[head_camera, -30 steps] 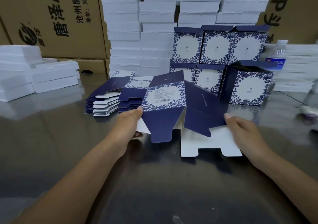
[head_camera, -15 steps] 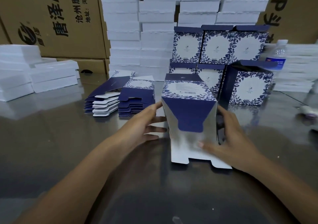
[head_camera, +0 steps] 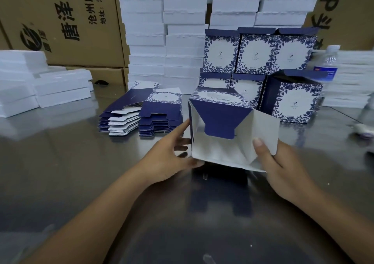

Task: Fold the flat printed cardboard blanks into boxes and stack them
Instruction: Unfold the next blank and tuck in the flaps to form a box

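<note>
Cardboard box (head_camera: 220, 150), matte white interior

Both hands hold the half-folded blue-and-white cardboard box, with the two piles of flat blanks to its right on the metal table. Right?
No. The head view shows the two piles of flat navy cardboard blanks left of the half-folded blue-and-white cardboard box, not right. The left hand and right hand do hold it.

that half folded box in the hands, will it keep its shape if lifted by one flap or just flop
Probably floppy: the half-folded box has its white side flap splayed open, not locked. Likely very light: thin card, empty inside. The left hand and right hand both hold it, so lifting by one flap might skew it.
</note>
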{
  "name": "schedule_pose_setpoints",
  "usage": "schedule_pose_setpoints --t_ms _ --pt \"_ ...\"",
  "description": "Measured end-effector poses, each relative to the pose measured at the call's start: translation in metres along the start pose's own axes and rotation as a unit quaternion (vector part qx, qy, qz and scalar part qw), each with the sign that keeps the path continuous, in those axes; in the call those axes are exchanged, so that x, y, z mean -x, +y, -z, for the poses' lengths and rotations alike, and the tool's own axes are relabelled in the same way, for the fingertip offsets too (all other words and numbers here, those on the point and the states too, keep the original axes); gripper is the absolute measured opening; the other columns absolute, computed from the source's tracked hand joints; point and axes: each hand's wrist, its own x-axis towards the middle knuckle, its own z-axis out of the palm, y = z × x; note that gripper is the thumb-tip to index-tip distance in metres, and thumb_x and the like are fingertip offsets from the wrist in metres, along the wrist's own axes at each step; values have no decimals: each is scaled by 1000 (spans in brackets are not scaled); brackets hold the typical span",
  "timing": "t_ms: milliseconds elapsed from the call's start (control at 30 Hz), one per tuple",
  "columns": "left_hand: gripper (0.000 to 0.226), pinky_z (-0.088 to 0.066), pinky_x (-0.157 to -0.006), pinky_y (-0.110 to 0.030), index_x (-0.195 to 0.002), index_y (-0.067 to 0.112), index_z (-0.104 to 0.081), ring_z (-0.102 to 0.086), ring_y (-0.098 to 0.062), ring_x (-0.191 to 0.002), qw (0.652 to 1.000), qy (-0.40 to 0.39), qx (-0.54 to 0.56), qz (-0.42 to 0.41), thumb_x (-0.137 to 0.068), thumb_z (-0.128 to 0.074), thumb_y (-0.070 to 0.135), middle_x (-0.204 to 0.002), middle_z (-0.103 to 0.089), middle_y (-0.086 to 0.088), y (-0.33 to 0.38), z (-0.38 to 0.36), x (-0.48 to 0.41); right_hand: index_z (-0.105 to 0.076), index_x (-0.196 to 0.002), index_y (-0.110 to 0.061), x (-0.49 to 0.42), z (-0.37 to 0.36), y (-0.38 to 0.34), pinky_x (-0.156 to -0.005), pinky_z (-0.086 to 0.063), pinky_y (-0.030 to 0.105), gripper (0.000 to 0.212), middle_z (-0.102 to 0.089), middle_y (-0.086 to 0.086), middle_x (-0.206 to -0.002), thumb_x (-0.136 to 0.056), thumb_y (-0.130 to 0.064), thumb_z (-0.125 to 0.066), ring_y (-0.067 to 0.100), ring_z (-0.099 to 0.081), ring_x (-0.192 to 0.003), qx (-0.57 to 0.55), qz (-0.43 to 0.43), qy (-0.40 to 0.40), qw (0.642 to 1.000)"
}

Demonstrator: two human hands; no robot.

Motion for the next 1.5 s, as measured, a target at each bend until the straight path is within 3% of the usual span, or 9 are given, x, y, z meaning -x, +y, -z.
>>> schedule_pose_setpoints --t_ms 167,433,600,700,833,967,1167,1367,1500 --pt "94 -42 -69 0 -136 37 -39 -59 10 -97 998 53 23 -2 -55 -79 60 -111 -62 23 7 0 2 -55 -70 13 2 0 -13 -61 -43 39 84 -60 29 -69 -86 -64 -25 34 -59 -66 -19 -4 9 1000" --pt "55 -42 -70 1 -119 49 -46 -54 21 -98 992 92 86 13 -68 -53 65 -102 -60 40 21 -7 7 -38 -85 29 0 -7 -17 -70 -40 40 114 -44 50 -89 -75 -84 -28 62 -44 -88 -131 -41 23 990" --pt "13 -52 -85 -25 -100 49 -55 -65 4 -93 982 121 143 37 -96 -46 41 -94 -68 29 20 -15 3 -54 -113 -23 5 -10 -23 -77 -49 24 39 -67 -6 -103 -85 -49 -49 15 -62 -96 -48 2 47 998" --pt "21 -58 -76 -30 -96 42 -58 -68 2 -83 971 159 171 51 -99 -46 24 -83 -70 25 22 -17 0 -29 -135 -37 8 -17 -20 -86 -40 19 58 -48 -23 -121 -85 -41 -56 -6 -47 -108 49 6 -14 999" --pt "32 -57 -58 -21 -98 32 -58 -67 4 -69 964 161 205 60 -96 -46 2 -75 -71 21 24 -18 1 -46 -90 -26 9 -21 -23 -71 -38 27 31 -57 -12 -88 -84 -56 -39 9 -51 -82 142 -50 1 989" --pt "49 -54 -56 -20 -128 22 -51 -70 -4 -73 947 173 258 80 -88 -56 -7 -101 -68 1 26 -20 2 -51 -49 -14 6 -18 -31 -55 -34 25 63 -53 -8 -40 -90 -57 -30 5 -51 -49 128 -154 -35 979" --pt "49 -59 -77 -36 -129 14 -50 -66 -21 -98 951 176 248 51 -85 -62 -4 -112 -63 -8 28 -21 2 -29 -54 -19 3 -23 -32 -49 -17 30 49 -25 -6 -42 -93 -44 -44 12 -22 -41 -62 -213 -1 975" --pt "11 -56 -56 -28 -95 3 -51 -58 -16 -43 937 105 325 69 -90 -60 5 -60 -58 -1 35 -23 4 -38 -37 -22 -3 -23 -37 -53 -15 32 61 -24 -12 -41 -98 -26 -47 10 -21 -42 -285 -259 20 923" --pt "22 -45 -45 -21 -76 5 -43 -35 -9 -29 942 109 308 75 -93 -55 6 -43 -43 2 38 -27 6 -39 -35 -22 -4 -22 -40 -54 -21 29 62 -26 -10 -42 -96 -25 -50 11 -27 -43 -295 -258 20 920"
